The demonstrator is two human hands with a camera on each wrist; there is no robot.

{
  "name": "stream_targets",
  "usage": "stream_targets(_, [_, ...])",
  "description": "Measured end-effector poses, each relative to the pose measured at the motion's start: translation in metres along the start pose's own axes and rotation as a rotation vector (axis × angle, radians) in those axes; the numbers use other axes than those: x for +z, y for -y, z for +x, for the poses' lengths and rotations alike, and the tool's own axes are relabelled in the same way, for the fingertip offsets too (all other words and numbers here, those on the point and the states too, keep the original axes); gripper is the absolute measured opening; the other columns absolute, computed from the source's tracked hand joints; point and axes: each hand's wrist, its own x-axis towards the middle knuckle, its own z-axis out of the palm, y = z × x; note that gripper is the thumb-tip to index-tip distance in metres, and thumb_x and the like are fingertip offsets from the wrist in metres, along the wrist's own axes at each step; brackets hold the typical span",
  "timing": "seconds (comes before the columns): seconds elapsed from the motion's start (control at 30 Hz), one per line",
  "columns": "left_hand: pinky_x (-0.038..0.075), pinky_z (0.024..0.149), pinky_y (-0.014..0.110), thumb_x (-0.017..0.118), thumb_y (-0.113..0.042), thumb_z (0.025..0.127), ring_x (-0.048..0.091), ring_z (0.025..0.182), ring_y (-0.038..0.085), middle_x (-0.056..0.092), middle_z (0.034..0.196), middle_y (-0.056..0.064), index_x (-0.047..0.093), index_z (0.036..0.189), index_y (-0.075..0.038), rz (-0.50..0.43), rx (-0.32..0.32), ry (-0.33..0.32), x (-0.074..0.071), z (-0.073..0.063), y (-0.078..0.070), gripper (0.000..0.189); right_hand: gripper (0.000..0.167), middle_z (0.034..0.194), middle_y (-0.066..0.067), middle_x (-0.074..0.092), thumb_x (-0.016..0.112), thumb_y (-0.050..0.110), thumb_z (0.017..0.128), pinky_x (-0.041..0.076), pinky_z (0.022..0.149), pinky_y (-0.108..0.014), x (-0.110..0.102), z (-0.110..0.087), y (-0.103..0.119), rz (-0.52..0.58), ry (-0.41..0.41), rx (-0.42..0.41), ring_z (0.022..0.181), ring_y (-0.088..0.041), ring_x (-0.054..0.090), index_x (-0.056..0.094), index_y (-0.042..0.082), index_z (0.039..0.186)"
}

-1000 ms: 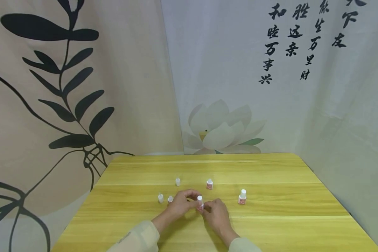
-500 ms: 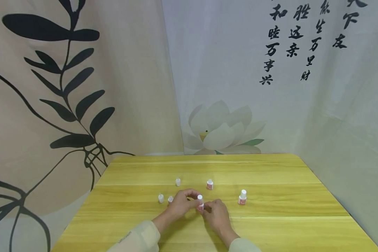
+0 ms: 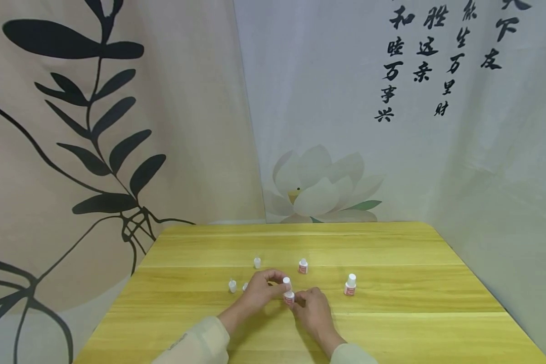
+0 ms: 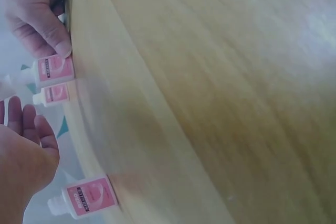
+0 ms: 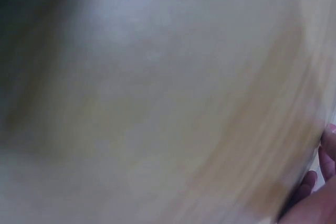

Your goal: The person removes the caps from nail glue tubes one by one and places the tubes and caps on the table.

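My right hand [image 3: 315, 314] holds a small white bottle with a pink label [image 3: 288, 299] upright on the wooden table [image 3: 391, 333]. Above that bottle, my left hand [image 3: 260, 292] pinches its white cap [image 3: 286, 281] between thumb and fingers. In the left wrist view the cap [image 4: 7, 87] looks blurred and stands apart from the bottle [image 4: 54, 71], which the right hand's [image 4: 44, 22] fingertips touch. Part of my left hand [image 4: 26, 161] shows there too. The right wrist view has only a sliver of the right hand [image 5: 310, 198] at its edge.
Behind the hands stands an uncapped bottle [image 3: 303, 267]; a capped bottle [image 3: 350, 285] is to the right. Two loose translucent-white caps, a far one [image 3: 257, 263] and a nearer one [image 3: 232, 286], lie on the left. Another bottle [image 3: 245, 286] is mostly hidden by my left hand.
My left hand has moved slightly up and to the left, and the cap has come up off the bottle. The right hand and the bottle have stayed in place.
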Motion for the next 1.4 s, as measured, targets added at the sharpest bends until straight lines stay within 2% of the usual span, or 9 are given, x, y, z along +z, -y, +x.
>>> stream_targets(0.23, [0.052,0.078,0.040,0.074,-0.028,0.090,0.060,0.091,0.021,0.065,0.104,0.002,0.070,0.105,-0.011,0.025,0.012,-0.027,-0.001,0.001,-0.004,0.023,0.013,0.092,-0.003,0.058,0.077,0.024,0.085,0.045,0.074,-0.041,0.000,0.001,0.000,-0.006,-0.005,-0.004,0.088,-0.019,0.051,0.078,0.013,0.093])
stream_targets(0.6, [0.050,0.083,0.054,0.071,-0.019,0.093,0.058,0.090,0.022,0.067,0.104,0.006,0.068,0.108,-0.003,0.015,0.015,-0.048,-0.004,-0.004,-0.017,0.022,0.017,0.093,-0.004,0.059,0.077,0.027,0.085,0.046,0.076,-0.043,0.002,0.000,-0.001,-0.006,-0.006,-0.008,0.090,-0.021,0.052,0.078,0.012,0.092])
stream_targets(0.87, [0.051,0.080,0.046,0.073,-0.027,0.091,0.059,0.090,0.019,0.067,0.101,0.002,0.069,0.107,-0.009,0.004,0.013,-0.053,-0.008,0.000,-0.009,0.025,0.017,0.093,-0.004,0.059,0.077,0.029,0.086,0.045,0.077,-0.044,0.002,0.000,0.000,-0.005,-0.006,-0.015,0.091,-0.020,0.052,0.078,0.013,0.091])
stream_targets(1.03, [0.052,0.078,0.044,0.075,-0.026,0.090,0.059,0.088,0.020,0.068,0.098,0.003,0.070,0.104,-0.008,-0.003,0.025,-0.063,-0.009,0.000,-0.007,0.023,0.021,0.093,-0.003,0.060,0.077,0.030,0.086,0.047,0.078,-0.045,0.001,0.001,-0.001,-0.039,-0.005,-0.016,0.091,-0.021,0.053,0.077,0.010,0.095])
stream_targets(1.2, [0.052,0.078,0.045,0.074,-0.025,0.090,0.059,0.088,0.020,0.069,0.098,0.003,0.070,0.103,-0.008,0.002,0.034,-0.070,-0.011,-0.002,-0.008,0.022,0.023,0.091,-0.002,0.060,0.077,0.031,0.085,0.047,0.076,-0.043,0.000,0.001,0.000,-0.045,-0.012,-0.026,0.089,-0.020,0.053,0.077,0.010,0.094])
stream_targets(1.4, [0.051,0.077,0.036,0.074,-0.027,0.091,0.059,0.092,0.020,0.068,0.098,0.002,0.070,0.103,-0.008,0.019,0.034,-0.073,-0.014,-0.004,-0.007,0.023,0.023,0.090,-0.001,0.059,0.077,0.031,0.086,0.046,0.073,-0.038,0.001,0.000,-0.001,-0.043,-0.015,-0.025,0.086,-0.018,0.052,0.077,0.010,0.094])
